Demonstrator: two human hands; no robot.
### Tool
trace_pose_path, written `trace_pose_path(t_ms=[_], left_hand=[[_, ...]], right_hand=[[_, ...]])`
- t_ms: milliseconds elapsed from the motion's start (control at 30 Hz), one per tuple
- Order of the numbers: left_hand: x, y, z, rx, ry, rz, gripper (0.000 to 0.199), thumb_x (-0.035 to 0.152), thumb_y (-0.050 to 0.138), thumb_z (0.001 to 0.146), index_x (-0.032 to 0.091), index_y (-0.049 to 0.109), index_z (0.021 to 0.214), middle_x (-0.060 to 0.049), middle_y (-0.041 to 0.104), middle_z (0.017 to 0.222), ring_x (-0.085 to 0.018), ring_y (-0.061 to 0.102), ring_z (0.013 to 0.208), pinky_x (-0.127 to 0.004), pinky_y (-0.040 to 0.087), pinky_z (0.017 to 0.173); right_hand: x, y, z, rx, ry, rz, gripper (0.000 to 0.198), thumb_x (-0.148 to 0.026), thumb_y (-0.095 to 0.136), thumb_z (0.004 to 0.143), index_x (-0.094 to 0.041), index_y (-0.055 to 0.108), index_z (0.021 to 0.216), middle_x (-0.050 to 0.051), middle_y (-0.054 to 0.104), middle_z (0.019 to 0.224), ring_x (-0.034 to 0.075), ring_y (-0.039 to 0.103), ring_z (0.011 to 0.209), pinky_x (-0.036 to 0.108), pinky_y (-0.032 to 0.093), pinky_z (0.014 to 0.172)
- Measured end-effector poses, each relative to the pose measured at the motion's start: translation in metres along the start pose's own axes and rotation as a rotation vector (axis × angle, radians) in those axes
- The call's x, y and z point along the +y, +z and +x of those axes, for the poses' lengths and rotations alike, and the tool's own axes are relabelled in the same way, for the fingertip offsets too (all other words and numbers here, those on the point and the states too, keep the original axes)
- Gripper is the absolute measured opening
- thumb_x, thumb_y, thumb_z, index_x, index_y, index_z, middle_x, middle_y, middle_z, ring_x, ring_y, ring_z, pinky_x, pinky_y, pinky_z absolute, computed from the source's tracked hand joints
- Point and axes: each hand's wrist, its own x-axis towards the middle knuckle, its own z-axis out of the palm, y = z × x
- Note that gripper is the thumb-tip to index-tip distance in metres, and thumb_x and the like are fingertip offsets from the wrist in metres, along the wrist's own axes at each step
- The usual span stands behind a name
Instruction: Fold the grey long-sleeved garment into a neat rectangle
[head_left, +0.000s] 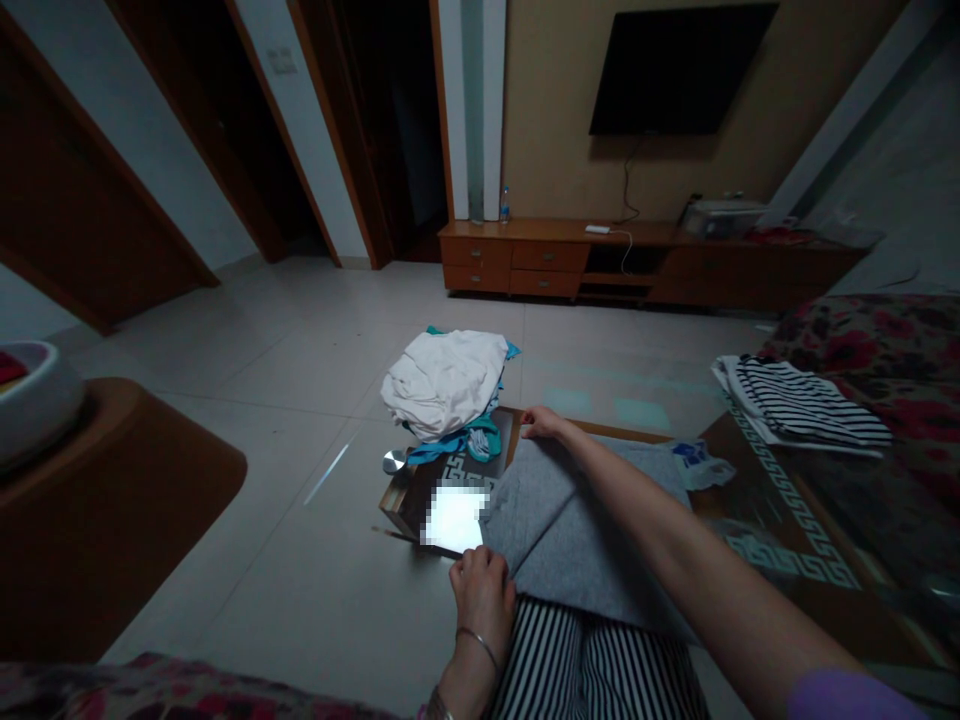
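A grey garment [577, 530] lies spread over the glass-topped coffee table [795, 590] and hangs toward my lap, with a long crease across it. My left hand [480, 590], with a bangle at the wrist, has its fingers closed on the garment's near left edge. Reaching across the cloth, my right hand [541, 423] pinches its far left corner. Beyond my hands, a heap of clothes with a white garment [448, 380] on top rests at the table's far left end. Teal and blue cloth [457, 440] sticks out beneath it.
Folded striped clothes [810, 405] are stacked at the right, beside a floral sofa [885, 350]. A crumpled plastic packet [705, 465] lies by the grey garment. A bright pixelated patch [454, 515] covers the table's left end. Across the floor stands a low TV cabinet [547, 262].
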Motion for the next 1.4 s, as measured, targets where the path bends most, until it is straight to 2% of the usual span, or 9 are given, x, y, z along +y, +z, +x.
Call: trace_pose_path(t_ms=[100,200,300,467,667,833,1000,1200,1400], left_hand=[[0.003,0.001,0.0,0.031,0.015,-0.013,0.013,0.017,0.055,0.079,0.02,0.062,0.09,-0.005,0.059,0.102,-0.024,0.049,0.103,-0.038,0.031,0.092],[0.006,0.006,0.005,0.063,0.042,-0.021,0.016,0.02,0.056,0.082,0.018,0.062,0.097,-0.007,0.058,0.105,-0.025,0.048,0.103,-0.037,0.033,0.09],[0.008,0.012,0.015,0.091,0.075,-0.029,0.016,0.019,0.056,0.082,0.017,0.062,0.097,-0.008,0.057,0.11,-0.025,0.048,0.104,-0.036,0.035,0.09],[0.01,0.015,0.024,0.081,0.121,-0.139,0.006,0.02,0.056,0.083,0.016,0.06,0.081,-0.006,0.061,0.093,-0.025,0.052,0.096,-0.038,0.036,0.086],[0.014,0.011,0.002,0.1,0.176,-0.472,0.023,0.025,0.053,0.083,0.018,0.042,0.065,-0.001,0.05,0.074,-0.015,0.048,0.072,-0.025,0.036,0.067],[0.011,0.015,-0.021,0.167,0.076,-0.656,0.031,0.032,0.052,0.083,0.019,0.035,0.062,0.003,0.04,0.068,-0.012,0.043,0.067,-0.022,0.035,0.064],[-0.007,0.022,-0.024,0.194,-0.029,-0.812,0.035,0.043,0.049,0.087,0.018,0.044,0.062,0.001,0.047,0.068,-0.013,0.048,0.069,-0.022,0.041,0.067],[-0.027,0.028,-0.016,0.344,-0.069,-0.766,0.026,0.042,0.057,0.08,0.017,0.064,0.077,-0.004,0.063,0.083,-0.019,0.059,0.084,-0.028,0.046,0.082],[-0.036,0.043,-0.008,0.44,-0.214,-0.725,0.028,0.044,0.052,0.079,0.019,0.059,0.067,0.001,0.057,0.064,-0.016,0.056,0.064,-0.025,0.046,0.065]], right_hand=[[-0.001,-0.001,0.003,-0.022,-0.004,0.012,0.025,-0.019,0.079,0.052,-0.013,0.069,0.074,0.0,0.062,0.066,0.012,0.053,0.066,0.02,0.04,0.065],[0.002,-0.01,-0.001,-0.039,-0.049,0.072,0.022,-0.03,0.073,0.061,-0.013,0.069,0.075,-0.003,0.059,0.064,0.011,0.051,0.063,0.019,0.039,0.062],[0.01,-0.02,-0.007,-0.011,-0.089,0.145,0.032,-0.041,0.063,0.071,-0.012,0.068,0.083,-0.002,0.06,0.069,0.01,0.05,0.063,0.019,0.039,0.059],[0.019,-0.027,-0.013,0.054,-0.122,0.229,0.045,-0.052,0.052,0.076,-0.011,0.068,0.085,0.0,0.059,0.068,0.012,0.05,0.062,0.02,0.039,0.057],[0.012,-0.026,-0.016,0.135,-0.181,0.271,0.047,-0.052,0.051,0.077,-0.012,0.069,0.093,0.002,0.065,0.083,0.015,0.055,0.074,0.022,0.042,0.066],[-0.008,-0.015,-0.016,0.099,-0.226,0.204,0.043,-0.047,0.052,0.079,-0.01,0.071,0.09,0.002,0.065,0.078,0.014,0.055,0.072,0.021,0.04,0.063],[-0.028,0.005,-0.01,0.109,-0.198,0.054,0.034,-0.037,0.051,0.082,-0.01,0.071,0.086,0.001,0.065,0.074,0.013,0.056,0.071,0.019,0.038,0.062],[-0.041,0.03,-0.006,0.216,-0.1,-0.148,0.028,-0.03,0.047,0.089,-0.015,0.07,0.095,0.007,0.07,0.097,0.017,0.06,0.089,0.023,0.04,0.075],[-0.052,0.045,-0.007,0.268,-0.054,-0.279,0.029,-0.033,0.047,0.092,-0.014,0.066,0.102,0.014,0.069,0.098,0.022,0.062,0.094,0.029,0.042,0.08]])
